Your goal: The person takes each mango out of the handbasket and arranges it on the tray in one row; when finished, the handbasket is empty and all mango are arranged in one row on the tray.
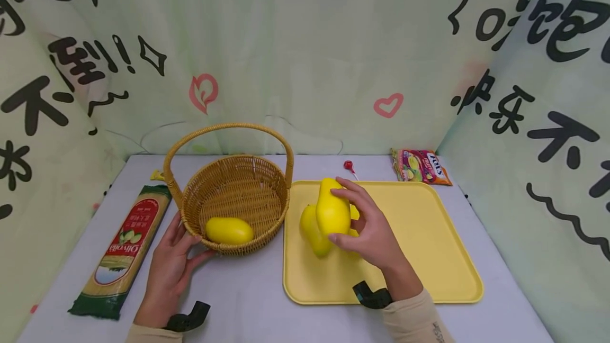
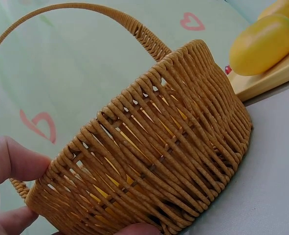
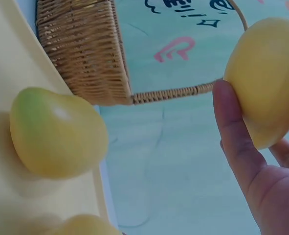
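A wicker basket (image 1: 233, 181) with a tall arched handle stands left of centre, one yellow mango (image 1: 230, 231) lying in it. My left hand (image 1: 171, 263) holds the basket at its near left side, with a fingertip at the woven rim in the left wrist view. Over the yellow tray (image 1: 429, 258), my right hand (image 1: 376, 234) grips another mango (image 3: 266, 78) between thumb and fingers. Below it a mango with a greenish end (image 3: 58, 137) lies on the tray. Part of a further yellow mango (image 3: 85, 227) shows beside that one, mostly hidden behind the right hand in the head view.
A long pasta packet (image 1: 126, 247) lies left of the basket, with a small yellow item (image 1: 157, 175) beyond it. Behind the tray are a red lollipop (image 1: 349, 166) and a colourful snack bag (image 1: 421, 167). Printed curtains (image 1: 305, 57) enclose the white table (image 1: 252, 300).
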`<state>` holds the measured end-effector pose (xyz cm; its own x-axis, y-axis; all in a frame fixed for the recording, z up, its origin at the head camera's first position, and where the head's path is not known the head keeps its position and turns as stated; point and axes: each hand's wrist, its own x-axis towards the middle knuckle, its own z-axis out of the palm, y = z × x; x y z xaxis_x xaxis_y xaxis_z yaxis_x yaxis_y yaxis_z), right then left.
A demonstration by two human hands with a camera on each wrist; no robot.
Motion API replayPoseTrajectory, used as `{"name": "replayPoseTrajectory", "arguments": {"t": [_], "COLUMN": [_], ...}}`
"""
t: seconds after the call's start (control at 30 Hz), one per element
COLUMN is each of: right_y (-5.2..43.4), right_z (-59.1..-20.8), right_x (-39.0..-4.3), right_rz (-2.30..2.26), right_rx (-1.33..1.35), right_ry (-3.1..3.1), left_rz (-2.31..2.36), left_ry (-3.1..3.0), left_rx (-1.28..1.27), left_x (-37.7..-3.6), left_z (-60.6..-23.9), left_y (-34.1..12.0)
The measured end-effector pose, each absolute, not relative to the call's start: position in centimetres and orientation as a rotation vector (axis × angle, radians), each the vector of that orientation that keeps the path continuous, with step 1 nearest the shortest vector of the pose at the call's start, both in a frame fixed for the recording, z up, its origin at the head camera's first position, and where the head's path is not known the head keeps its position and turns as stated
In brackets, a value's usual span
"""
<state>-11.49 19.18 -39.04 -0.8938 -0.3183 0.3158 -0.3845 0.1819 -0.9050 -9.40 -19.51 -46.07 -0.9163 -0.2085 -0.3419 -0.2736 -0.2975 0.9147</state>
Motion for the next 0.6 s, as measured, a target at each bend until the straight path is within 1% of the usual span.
{"name": "replayPoseTrajectory", "arguments": {"t": [0.3,0.6], "right_y": [21.7,23.5], "right_z": [-39.1,-39.0], "right_x": [-10.5,-9.7], "right_rz": [1.837,1.772], "right_rx": [0.649,0.505], "right_ry": [-2.329,-2.352], "left_rz": [2.414,2.418], "left_ry": [1.853,1.822], "left_rx": [-0.641,-0.649], "left_x": [-9.4,-9.5], "left_z": [-46.1,-46.2], "left_y": [-19.6,-19.6]}}
